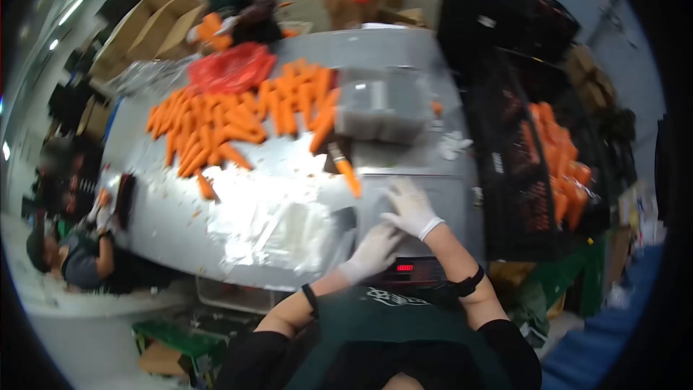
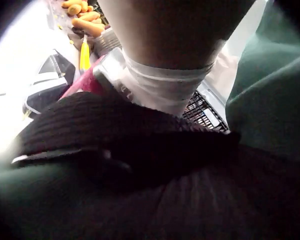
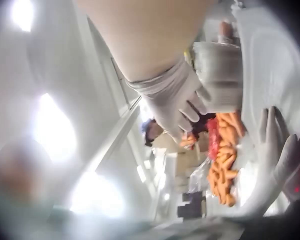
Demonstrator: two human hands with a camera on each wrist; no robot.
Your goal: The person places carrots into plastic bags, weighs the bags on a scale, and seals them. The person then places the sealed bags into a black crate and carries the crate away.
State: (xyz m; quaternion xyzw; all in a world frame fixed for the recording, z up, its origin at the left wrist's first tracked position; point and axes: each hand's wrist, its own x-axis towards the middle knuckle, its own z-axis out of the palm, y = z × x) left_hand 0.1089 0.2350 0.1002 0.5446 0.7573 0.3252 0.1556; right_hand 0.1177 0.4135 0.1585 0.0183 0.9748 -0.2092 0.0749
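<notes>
My left hand (image 1: 373,253), in a white glove, lies with straight fingers at the near side of a flat grey scale pan (image 1: 440,202). Just beyond it, my gloved right hand (image 1: 413,207) hangs over the same pan. Its fingers are loosely extended and hold nothing, as the right wrist view also shows of this right hand (image 3: 177,102). The left wrist view has the glove cuff (image 2: 165,82), with the fingers hidden. A red-lit display (image 1: 405,268) glows near my body. Past the pan lies a narrow yellow-orange thing (image 1: 348,175) with a pale end.
Carrots (image 1: 209,126) are heaped at the back left by a red plastic bag (image 1: 234,68). Clear plastic bags (image 1: 285,235) lie left of my hands. A stack of clear packaging (image 1: 382,105) stands behind the pan. A black crate (image 1: 505,173) with bagged carrots is at right. Two other people work nearby.
</notes>
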